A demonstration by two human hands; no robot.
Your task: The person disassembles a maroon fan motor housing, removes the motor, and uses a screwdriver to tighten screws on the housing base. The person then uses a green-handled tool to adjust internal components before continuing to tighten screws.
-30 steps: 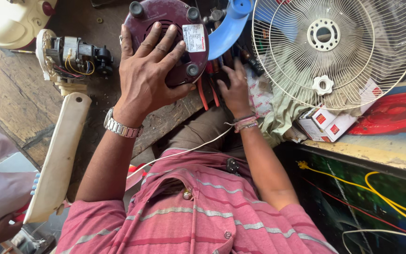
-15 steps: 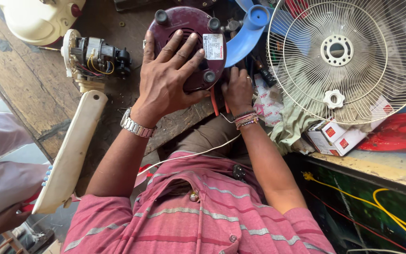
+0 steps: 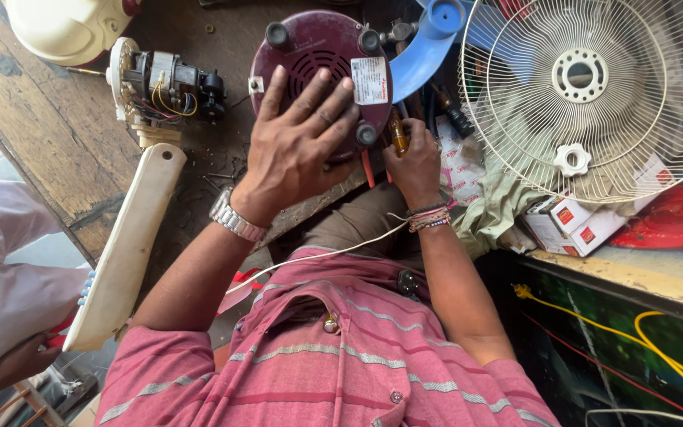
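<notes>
Pressing flat, open left hand [image 3: 298,150] steadies the maroon appliance base [image 3: 318,63]; right hand [image 3: 414,162], at three o'clock, grips a screwdriver [image 3: 396,130].

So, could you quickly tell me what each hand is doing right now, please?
Left hand: open, fingers spread, pressed flat on the maroon round appliance base.
Right hand: closed around an amber-handled screwdriver.

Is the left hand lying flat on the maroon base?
Yes, the left hand lies spread, palm down, on the round maroon base, fingers over its vent slots.
</notes>
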